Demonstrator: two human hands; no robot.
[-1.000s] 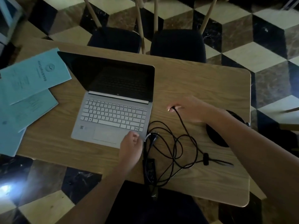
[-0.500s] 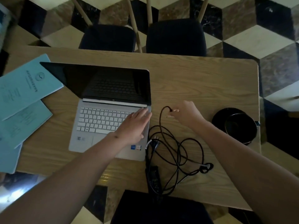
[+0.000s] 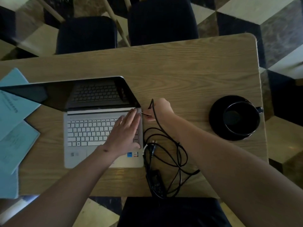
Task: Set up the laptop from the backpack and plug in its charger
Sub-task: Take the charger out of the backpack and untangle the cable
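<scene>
Since a second ago the left hand point(image 3: 126, 133) has left the laptop's front corner and moved up onto the right side of the keyboard, while the right hand point(image 3: 158, 110) has carried the charger's plug across the table to the laptop's right edge. Now the left hand lies flat with fingers straight on the silver laptop point(image 3: 98, 138), which sits open on the wooden table point(image 3: 188, 71), dark screen tilted back. The right hand pinches the charger plug point(image 3: 144, 114) between curled fingers, its tip just beside or touching the rear right corner of the laptop's base; whether it has entered the port cannot be told from this angle. From that hand the black charger cable point(image 3: 165, 145) loops loosely down the table to the power brick point(image 3: 155, 182) near the front edge, and the mains plug point(image 3: 150, 147) lies among the coils, apparently unconnected. Blue booklets point(image 3: 14, 128) lie left of the laptop, and a black cup on a saucer point(image 3: 236, 117) stands well apart to the right. The step in hand looks like seating the plug in the laptop's socket. Next, I judge, it needs a straight push along the port's axis with the left hand bracing the base, then the mains plug taken to an outlet.
</scene>
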